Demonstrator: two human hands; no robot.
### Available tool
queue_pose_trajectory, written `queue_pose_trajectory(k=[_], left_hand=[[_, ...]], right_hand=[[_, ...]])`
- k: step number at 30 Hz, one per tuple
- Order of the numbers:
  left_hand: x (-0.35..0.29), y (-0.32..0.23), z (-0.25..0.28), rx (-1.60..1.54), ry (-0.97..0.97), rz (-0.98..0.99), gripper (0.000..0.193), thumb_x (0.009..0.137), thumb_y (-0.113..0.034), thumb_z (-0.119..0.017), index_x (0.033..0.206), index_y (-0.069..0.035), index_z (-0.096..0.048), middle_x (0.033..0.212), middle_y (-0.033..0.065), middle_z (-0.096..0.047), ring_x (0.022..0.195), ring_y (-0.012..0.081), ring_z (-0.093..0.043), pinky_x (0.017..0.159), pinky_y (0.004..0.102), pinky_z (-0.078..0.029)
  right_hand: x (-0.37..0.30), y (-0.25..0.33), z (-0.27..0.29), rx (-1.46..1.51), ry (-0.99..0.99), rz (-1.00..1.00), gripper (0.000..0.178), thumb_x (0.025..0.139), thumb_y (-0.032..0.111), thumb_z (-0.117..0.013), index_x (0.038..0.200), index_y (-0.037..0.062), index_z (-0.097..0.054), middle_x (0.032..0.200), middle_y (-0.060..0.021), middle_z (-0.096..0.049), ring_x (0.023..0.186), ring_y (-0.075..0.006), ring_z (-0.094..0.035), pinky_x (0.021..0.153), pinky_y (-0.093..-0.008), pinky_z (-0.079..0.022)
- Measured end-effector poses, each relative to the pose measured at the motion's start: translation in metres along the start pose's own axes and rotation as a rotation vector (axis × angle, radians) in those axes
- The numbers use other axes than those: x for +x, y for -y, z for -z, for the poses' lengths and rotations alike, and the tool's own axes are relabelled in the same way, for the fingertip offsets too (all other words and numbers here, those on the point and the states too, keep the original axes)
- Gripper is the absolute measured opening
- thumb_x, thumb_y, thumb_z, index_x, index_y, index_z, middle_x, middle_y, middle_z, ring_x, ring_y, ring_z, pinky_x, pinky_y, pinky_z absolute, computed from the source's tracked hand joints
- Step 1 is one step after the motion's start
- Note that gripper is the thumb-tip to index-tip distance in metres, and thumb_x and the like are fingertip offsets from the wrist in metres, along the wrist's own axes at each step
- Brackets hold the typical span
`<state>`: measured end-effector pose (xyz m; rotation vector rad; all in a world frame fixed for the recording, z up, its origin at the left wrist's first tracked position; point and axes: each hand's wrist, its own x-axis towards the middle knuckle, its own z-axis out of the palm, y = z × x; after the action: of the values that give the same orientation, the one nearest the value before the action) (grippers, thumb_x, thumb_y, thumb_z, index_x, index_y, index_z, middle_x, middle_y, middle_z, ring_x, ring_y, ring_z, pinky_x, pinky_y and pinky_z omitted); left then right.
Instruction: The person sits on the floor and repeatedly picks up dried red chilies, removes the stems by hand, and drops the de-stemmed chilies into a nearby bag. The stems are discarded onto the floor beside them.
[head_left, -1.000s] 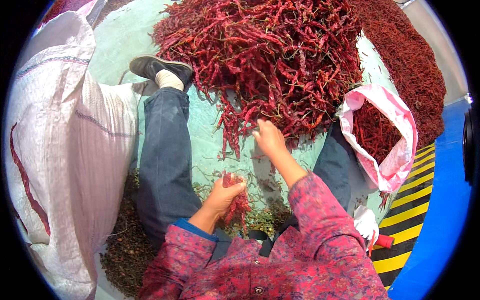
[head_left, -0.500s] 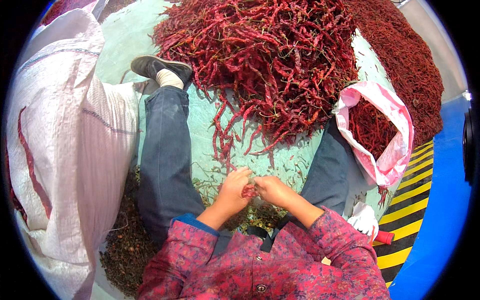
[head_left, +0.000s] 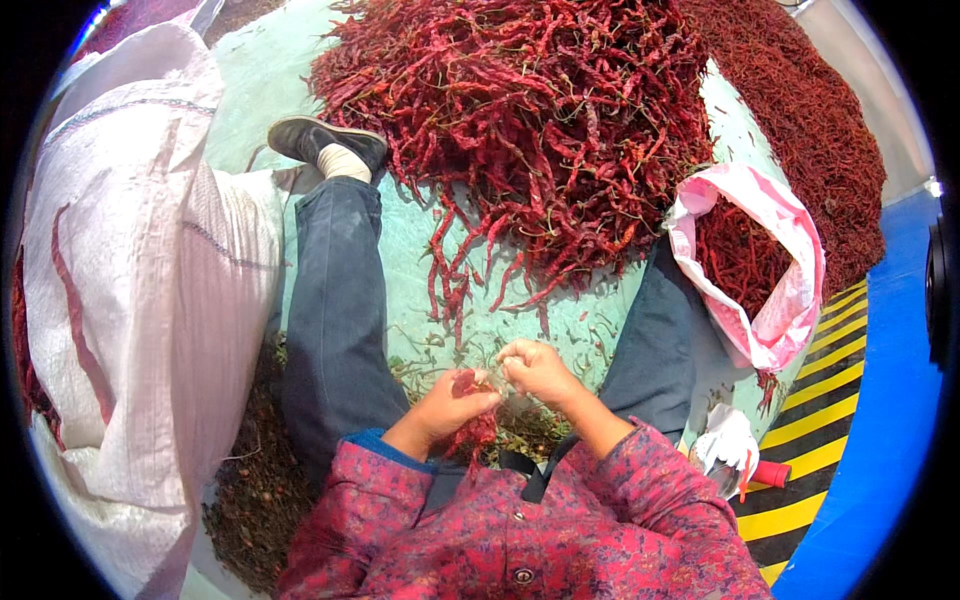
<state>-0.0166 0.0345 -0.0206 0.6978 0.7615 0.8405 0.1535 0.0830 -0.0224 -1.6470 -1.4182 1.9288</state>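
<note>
**Hands meeting over a bunch of dried chillies**

Left hand (head_left: 452, 402) is curled around a small bunch of dried red chillies (head_left: 470, 432); the pods show above the thumb and hang below the palm toward the person's lap. Right hand (head_left: 536, 368) sits just beside it, fingertips pinched together at the top of the same bunch — whether it grips a pod or a stem is too small to tell. Both hands touch over the gap between the two legs.

Counted items:
- Two hands, both the person's own, entering from the lower edge in patterned red sleeves (head_left: 640, 500).
- Two legs in blue trousers (head_left: 335, 300), spread apart; one dark shoe (head_left: 320, 138) is visible, on the left foot.
- One large heap of loose chillies (head_left: 540, 110) ahead of the hands, well apart from them, its nearest strands trailing toward the knees on a pale green sheet (head_left: 420, 240).
- One second, darker heap (head_left: 800, 110) at the upper right.
- One pink sack (head_left: 790, 300), open-mouthed and part-filled with chillies, beside the right leg.
- One large white woven sack (head_left: 130, 280) at the left, lying against the left leg.
- One layer of stem litter (head_left: 260, 490) — brownish scraps — on the ground under and beside the left thigh, below the held bunch.

Yellow-and-black floor stripes (head_left: 810, 450) run at the lower right.
</note>
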Motion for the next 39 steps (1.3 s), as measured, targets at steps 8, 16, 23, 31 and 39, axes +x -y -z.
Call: queue_pose_trajectory(k=[8, 16, 23, 31, 39], left_hand=[[0.013, 0.000, 0.008, -0.203, -0.201, -0.027, 0.011, 0.074, -0.009, -0.052, 0.083, -0.002, -0.052, 0.073, 0.0000, -0.053, 0.066, 0.0077, -0.048, 0.060, 0.0225, -0.039], [0.016, 0.004, 0.012, -0.219, -0.219, -0.033, 0.011, 0.073, -0.008, -0.053, 0.083, -0.003, -0.052, 0.073, 0.0011, -0.053, 0.065, 0.0093, -0.049, 0.060, 0.0237, -0.040], [0.016, 0.002, 0.010, -0.524, -0.349, -0.167, 0.015, 0.075, -0.008, -0.050, 0.088, -0.001, -0.050, 0.078, 0.0053, -0.055, 0.065, 0.0131, -0.054, 0.059, 0.0266, -0.045], [-0.008, -0.021, -0.023, -0.485, -0.176, -0.192, 0.031, 0.076, -0.008, -0.049, 0.104, 0.004, -0.046, 0.095, 0.0105, -0.053, 0.082, 0.0165, -0.054, 0.066, 0.0302, -0.047], [-0.014, -0.041, -0.055, -0.201, -0.427, -0.311, 0.014, 0.073, -0.001, -0.052, 0.086, 0.000, -0.052, 0.079, 0.0085, -0.057, 0.064, 0.0147, -0.057, 0.060, 0.0278, -0.049]], right_hand=[[0.087, 0.026, -0.022, -0.622, -0.296, 0.140, 0.046, 0.065, 0.045, -0.058, 0.071, -0.0012, -0.057, 0.066, -0.0199, -0.055, 0.066, -0.0328, -0.055, 0.057, -0.0376, -0.042], [0.104, 0.018, -0.018, -0.233, -0.227, 0.253, 0.024, 0.067, 0.024, -0.055, 0.067, -0.0005, -0.055, 0.063, -0.0149, -0.056, 0.059, -0.0233, -0.055, 0.055, -0.0339, -0.043], [0.012, 0.034, 0.001, 0.224, 0.042, 0.108, 0.015, 0.080, 0.016, -0.049, 0.083, 0.0050, -0.058, 0.066, 0.0043, -0.052, 0.054, -0.0040, -0.044, 0.046, -0.0177, -0.034], [-0.024, 0.045, -0.015, -0.155, 0.006, 0.375, 0.018, 0.077, 0.014, -0.051, 0.087, -0.0006, -0.057, 0.074, -0.0056, -0.059, 0.063, -0.0116, -0.052, 0.058, -0.0249, -0.041], [-0.062, 0.062, -0.009, -0.284, -0.279, 0.642, 0.017, 0.073, 0.016, -0.056, 0.078, -0.0003, -0.055, 0.060, -0.0113, -0.053, 0.054, -0.0178, -0.051, 0.052, -0.0293, -0.040]])
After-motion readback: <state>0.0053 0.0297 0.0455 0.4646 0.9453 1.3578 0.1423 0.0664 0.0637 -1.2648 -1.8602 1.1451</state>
